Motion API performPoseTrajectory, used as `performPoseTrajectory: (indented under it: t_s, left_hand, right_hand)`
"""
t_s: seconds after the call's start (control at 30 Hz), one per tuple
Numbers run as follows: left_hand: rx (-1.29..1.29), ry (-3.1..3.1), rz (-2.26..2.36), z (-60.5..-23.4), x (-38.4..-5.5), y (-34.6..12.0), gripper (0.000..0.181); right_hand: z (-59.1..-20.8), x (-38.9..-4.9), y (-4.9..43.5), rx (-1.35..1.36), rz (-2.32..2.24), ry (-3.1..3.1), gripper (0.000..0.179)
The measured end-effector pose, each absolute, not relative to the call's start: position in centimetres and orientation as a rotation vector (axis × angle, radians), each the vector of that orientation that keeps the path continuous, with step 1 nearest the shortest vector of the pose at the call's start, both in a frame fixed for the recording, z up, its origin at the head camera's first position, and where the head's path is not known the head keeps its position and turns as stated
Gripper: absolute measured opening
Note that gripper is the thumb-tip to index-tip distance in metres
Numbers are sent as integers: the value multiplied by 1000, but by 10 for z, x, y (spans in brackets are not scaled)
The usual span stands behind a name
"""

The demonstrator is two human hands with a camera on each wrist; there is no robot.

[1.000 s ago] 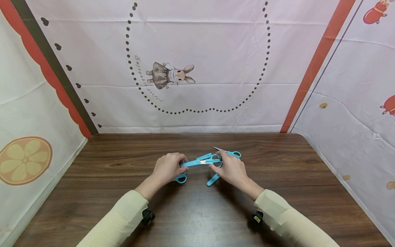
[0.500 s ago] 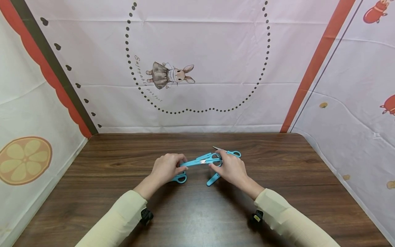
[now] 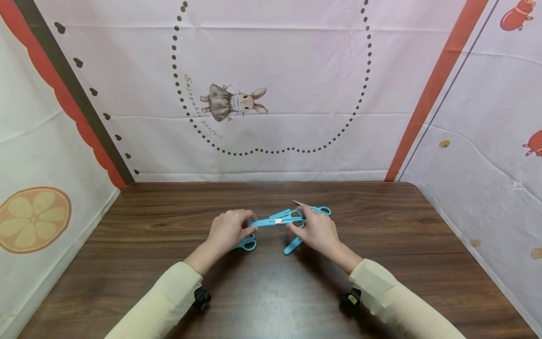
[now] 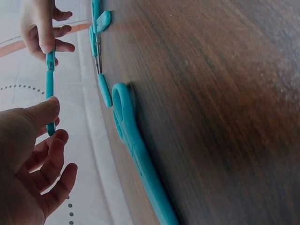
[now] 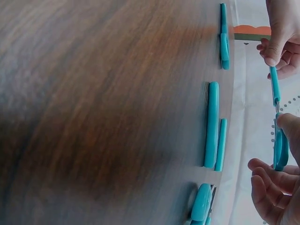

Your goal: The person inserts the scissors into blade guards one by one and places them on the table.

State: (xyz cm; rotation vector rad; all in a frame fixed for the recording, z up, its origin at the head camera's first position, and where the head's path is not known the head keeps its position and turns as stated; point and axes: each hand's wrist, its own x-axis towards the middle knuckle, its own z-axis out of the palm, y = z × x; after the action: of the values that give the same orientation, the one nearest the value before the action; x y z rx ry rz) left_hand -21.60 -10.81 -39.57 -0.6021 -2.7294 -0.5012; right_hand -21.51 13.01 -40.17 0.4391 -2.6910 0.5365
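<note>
Above the table's middle, a pair of blue-handled scissors (image 3: 295,218) hangs between both hands, its blades partly inside a blue blade cover (image 3: 262,222). My left hand (image 3: 228,230) pinches the far end of that cover between thumb and fingers. At the other end, my right hand (image 3: 318,230) grips the scissors by their finger loops. A short strip of bare metal (image 3: 278,221) shows between cover and handles. Under my left hand lies a second pair of scissors (image 4: 124,112), its blades covered. A third pair (image 3: 320,211) lies behind my right hand with its blade bare.
Two loose blue blade covers lie on the brown wooden table (image 3: 271,292): one cover (image 3: 293,246) in front of the right hand, another cover (image 3: 280,214) behind the held scissors. Printed cloth (image 3: 296,94) stands along the table's back and sides.
The left end of the held cover has risen slightly, so it lies more level. My left hand has shifted very little, and the right hand stays in place.
</note>
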Motion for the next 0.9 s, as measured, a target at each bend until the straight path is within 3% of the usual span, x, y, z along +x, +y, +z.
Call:
performPoseTrajectory:
  t_s: [0.9]
  left_hand:
    - [-642,-2659,-472,-395,-212,-104,17]
  right_hand:
    - [-404,-214,129,439,561,-2713,49]
